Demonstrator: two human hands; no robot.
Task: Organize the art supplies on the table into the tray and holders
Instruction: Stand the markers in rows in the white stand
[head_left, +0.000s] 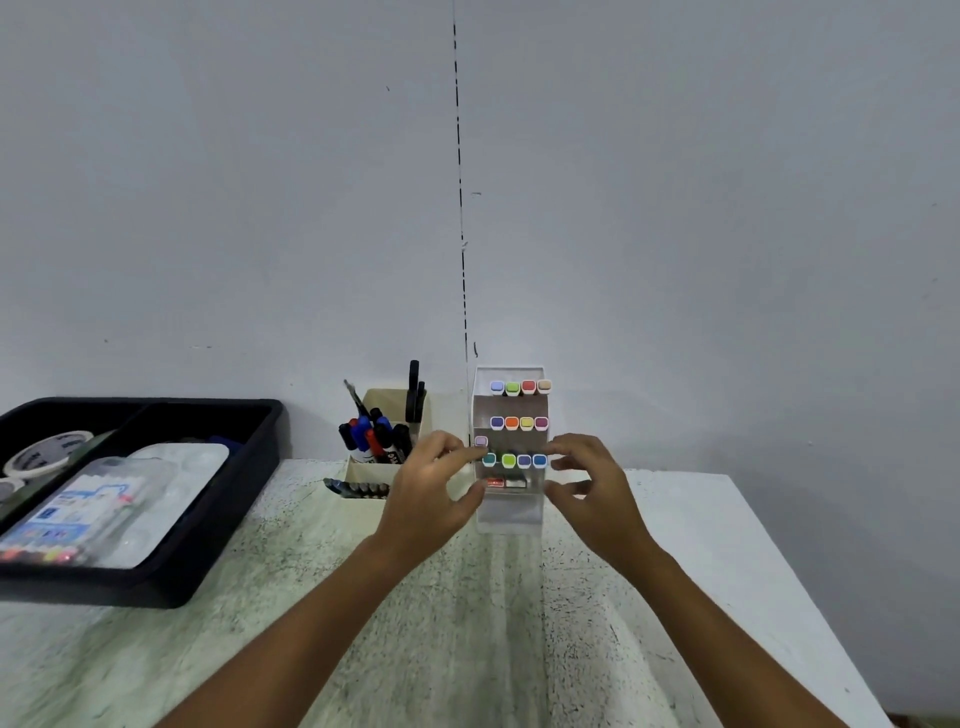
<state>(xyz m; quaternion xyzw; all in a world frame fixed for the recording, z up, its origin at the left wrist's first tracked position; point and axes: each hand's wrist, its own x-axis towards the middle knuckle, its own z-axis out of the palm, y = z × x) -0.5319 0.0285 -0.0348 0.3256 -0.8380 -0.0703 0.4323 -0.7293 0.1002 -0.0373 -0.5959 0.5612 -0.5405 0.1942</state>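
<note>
A white tiered marker holder (510, 515) stands at the back of the table, with three rows of coloured marker caps facing me. My left hand (423, 501) is at its left side, its fingertips pinched on a lilac-capped marker (481, 441) between the second and third rows. On the holder's right edge is my right hand (597, 491), fingers spread and holding nothing. The lowest shelf holds a small red item (496, 482) and a grey one.
A beige pen holder (383, 401) with blue, red and black markers and scissors stands left of the white holder. A row of dark pens (358, 488) lies in front of it. A black tray (231, 519) at left holds tape rolls (47, 453), a marker pack (72, 514) and a palette.
</note>
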